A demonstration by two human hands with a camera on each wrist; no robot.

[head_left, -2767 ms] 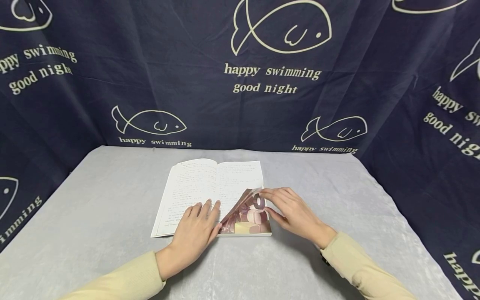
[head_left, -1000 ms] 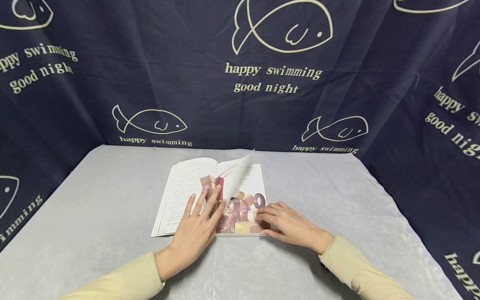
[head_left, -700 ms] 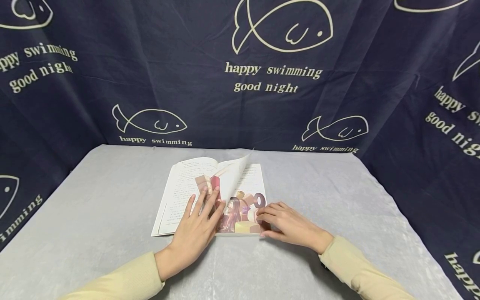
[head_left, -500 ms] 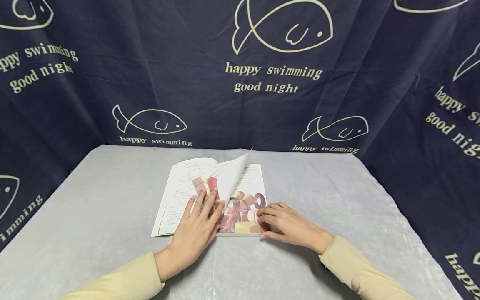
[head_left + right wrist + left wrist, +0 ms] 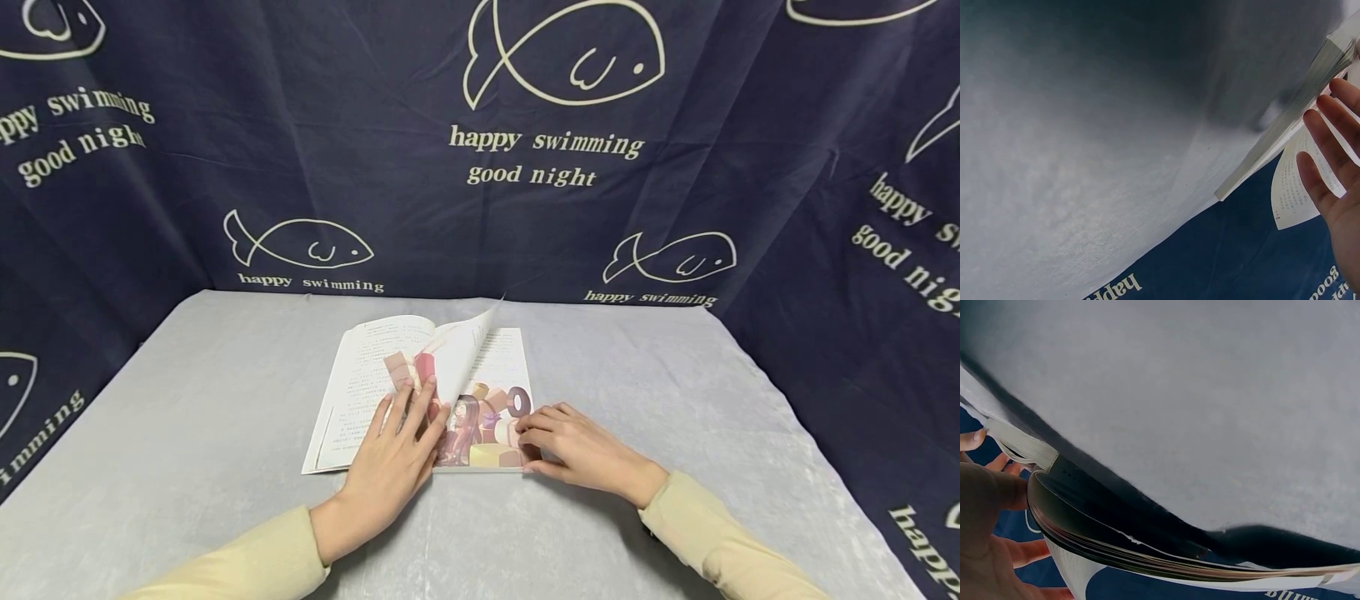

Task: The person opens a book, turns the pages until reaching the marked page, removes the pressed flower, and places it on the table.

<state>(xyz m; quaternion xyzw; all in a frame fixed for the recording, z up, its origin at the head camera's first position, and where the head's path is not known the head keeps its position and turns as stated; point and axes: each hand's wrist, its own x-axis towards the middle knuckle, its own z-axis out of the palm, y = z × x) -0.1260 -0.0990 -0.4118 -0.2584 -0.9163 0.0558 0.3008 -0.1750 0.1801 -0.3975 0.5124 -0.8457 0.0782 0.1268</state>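
Observation:
An open book [image 5: 360, 375] lies on the table, text on its left page. One raised leaf [image 5: 459, 362] curls up from the middle, its tip standing toward the back. Beneath it, the right-hand page [image 5: 491, 454] shows a coloured drawing. My left hand [image 5: 386, 471] rests with spread, straight fingers across the lower middle of the book, fingertips over the foot of the raised leaf. My right hand [image 5: 585, 450] rests at the right edge, fingers gently bent on the page and thumb by the near corner. The right wrist view shows its fingers [image 5: 1325, 140] extended along the page block.
Grey cloth covers the table [image 5: 225, 400]. Behind it and at both sides hangs a dark blue curtain [image 5: 420, 233] printed with fish and white lettering. Pale sleeves [image 5: 247, 554] reach in from the front.
My right hand has left the lifted page corner and come down to the book's near right edge. The leaf now stands curled leftward against my left fingers, which have barely moved.

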